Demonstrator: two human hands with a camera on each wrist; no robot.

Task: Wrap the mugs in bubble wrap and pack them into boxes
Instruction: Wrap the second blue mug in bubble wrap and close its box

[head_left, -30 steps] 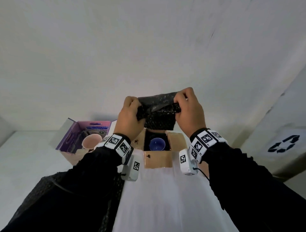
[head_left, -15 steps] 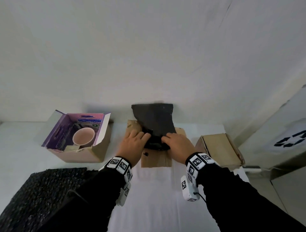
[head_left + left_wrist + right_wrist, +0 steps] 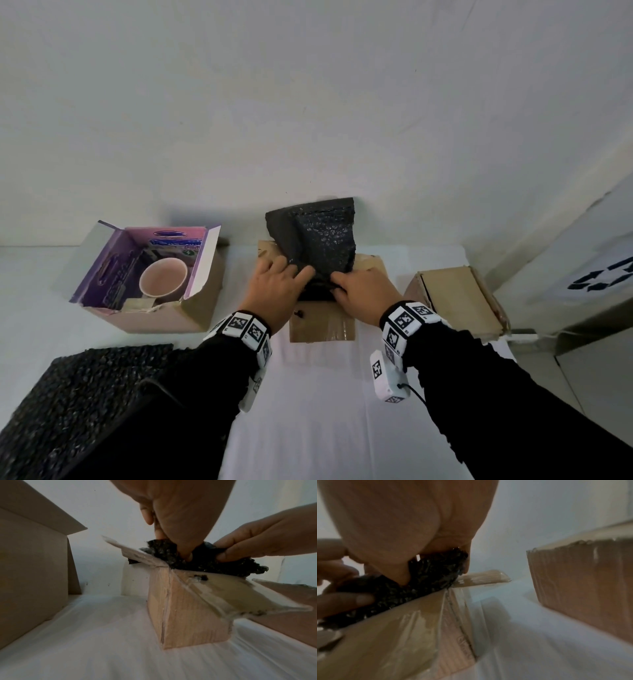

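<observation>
A black bubble wrap sheet [image 3: 317, 245] stands crumpled out of the small open brown box [image 3: 322, 325] at the table's middle, and its top leans against the wall. My left hand [image 3: 294, 277] and right hand [image 3: 339, 291] meet at the box's mouth. Each grips the lower part of the wrap, thumbs dug in. In the left wrist view the wrap [image 3: 205, 563] bulges over the box's flaps. What lies under it in the box is hidden. A pink mug [image 3: 163, 281] stands bare in the purple-lined box [image 3: 113, 318] at the left.
A closed brown box [image 3: 459, 298] sits to the right of the middle box. Another black bubble wrap sheet [image 3: 78, 394] lies flat at the front left. The wall runs close behind the boxes. A white cloth [image 3: 315, 411] covers the table in front.
A second ago both hands held the wrap up above the open box, with a blue mug visible inside. They brought it down into the box, covering the mug, and now stay at its mouth.
</observation>
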